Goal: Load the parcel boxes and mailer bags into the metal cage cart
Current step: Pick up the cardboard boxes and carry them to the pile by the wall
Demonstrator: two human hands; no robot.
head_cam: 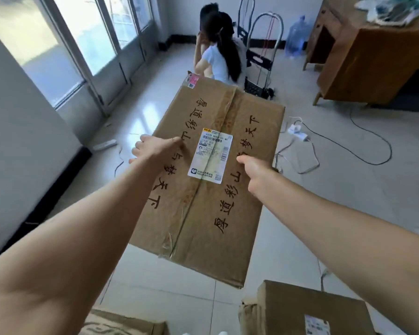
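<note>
Head view: the box hangs above the floor, left hand and right hand each gripping a side edge, thumbs on top. Best keep it level and turn slowly, since no cart shows.

The pale tiled floor is carrying a near-left box and a near-right box. A white power strip is lying among cables at right, and a water jug is standing far off.

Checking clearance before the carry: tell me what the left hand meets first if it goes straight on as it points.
The left hand meets the cardboard box it grips; beyond, perhaps the seated person, depth unclear.
</note>
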